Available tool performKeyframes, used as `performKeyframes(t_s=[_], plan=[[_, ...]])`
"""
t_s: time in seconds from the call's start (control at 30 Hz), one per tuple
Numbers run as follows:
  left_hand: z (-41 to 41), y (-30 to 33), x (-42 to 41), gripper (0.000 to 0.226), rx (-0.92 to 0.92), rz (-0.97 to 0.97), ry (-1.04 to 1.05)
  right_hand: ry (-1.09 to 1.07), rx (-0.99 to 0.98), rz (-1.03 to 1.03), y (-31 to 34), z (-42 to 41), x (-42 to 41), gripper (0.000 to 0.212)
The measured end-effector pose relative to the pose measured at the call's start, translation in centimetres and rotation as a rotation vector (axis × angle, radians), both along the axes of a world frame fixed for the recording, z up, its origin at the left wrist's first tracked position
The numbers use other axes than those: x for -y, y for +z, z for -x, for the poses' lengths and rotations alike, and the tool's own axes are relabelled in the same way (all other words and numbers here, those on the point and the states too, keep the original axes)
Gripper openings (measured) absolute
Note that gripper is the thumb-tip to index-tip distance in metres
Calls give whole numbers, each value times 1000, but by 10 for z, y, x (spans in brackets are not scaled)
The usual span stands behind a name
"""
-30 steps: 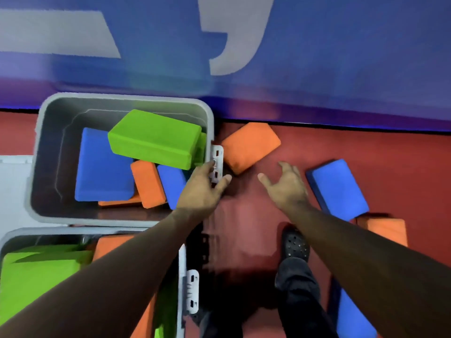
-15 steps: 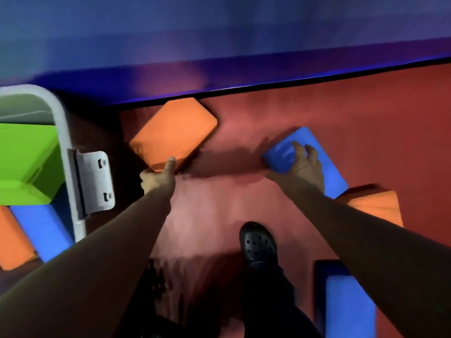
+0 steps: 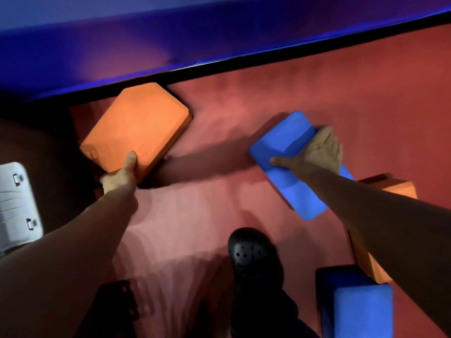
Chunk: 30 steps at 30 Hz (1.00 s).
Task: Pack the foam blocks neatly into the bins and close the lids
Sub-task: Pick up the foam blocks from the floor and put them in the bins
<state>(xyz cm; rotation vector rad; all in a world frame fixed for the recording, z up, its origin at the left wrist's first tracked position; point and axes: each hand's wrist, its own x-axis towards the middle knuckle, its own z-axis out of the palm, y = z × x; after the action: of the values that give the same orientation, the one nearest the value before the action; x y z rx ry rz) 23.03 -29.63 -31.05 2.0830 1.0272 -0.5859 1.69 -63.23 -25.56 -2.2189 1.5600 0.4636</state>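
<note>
Head view, the only one: pickup step, both hands on a block at once.

Left hand (image 3: 119,178) pinches the near corner of the orange block (image 3: 136,128): thumb on the top face, fingers hidden under the edge. The block runs up and away from that grip, its far corner close to the black strip at the foot of the blue wall (image 3: 170,32). I can't tell whether it lies flat on the red floor (image 3: 317,81) or is tipped up.

Right hand (image 3: 319,148) wraps the blue block (image 3: 285,162) from its far side, thumb laid across the top, fingers curled over the upper edge. The block looks tilted, the end nearest the body raised.

Just past the right forearm: a second orange block (image 3: 400,189), and nearer the body a second blue block (image 3: 361,311). A black shoe (image 3: 253,252) sits between the arms.

Left of the left-hand grip, only a white latch (image 3: 14,203) of a bin shows. The bin interior is out of frame.

Next, I'd judge: lift both clear, swing left, lay them flat into free space in the bin. More blocks remain on the floor, so the lids come later.
</note>
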Motion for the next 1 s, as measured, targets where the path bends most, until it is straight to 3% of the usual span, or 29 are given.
performKeyframes(t_s=[0.07, 0.17, 0.33, 0.47, 0.63, 0.77, 1.0], plan=[[2, 5, 6, 142, 21, 32, 35, 29, -22, 11, 4, -2, -4, 145], [14, 23, 26, 139, 33, 114, 68, 9, 41, 37, 13, 0, -11, 120], [49, 62, 39, 102, 37, 194, 76, 71, 71, 61, 53, 4, -31, 93], [70, 116, 28, 118, -44, 293, -34, 34, 157, 47, 101, 9, -52, 83], [64, 208, 4, 113, -47, 452, -105, 73, 261, 100, 180, -9, -79, 79], [44, 285, -30, 84, 36, 560, -98, 81, 419, 137, 246, -39, -123, 72], [-6, 376, -167, 87, 170, 481, -50, 261, 464, 83, 338, -109, -237, 63]])
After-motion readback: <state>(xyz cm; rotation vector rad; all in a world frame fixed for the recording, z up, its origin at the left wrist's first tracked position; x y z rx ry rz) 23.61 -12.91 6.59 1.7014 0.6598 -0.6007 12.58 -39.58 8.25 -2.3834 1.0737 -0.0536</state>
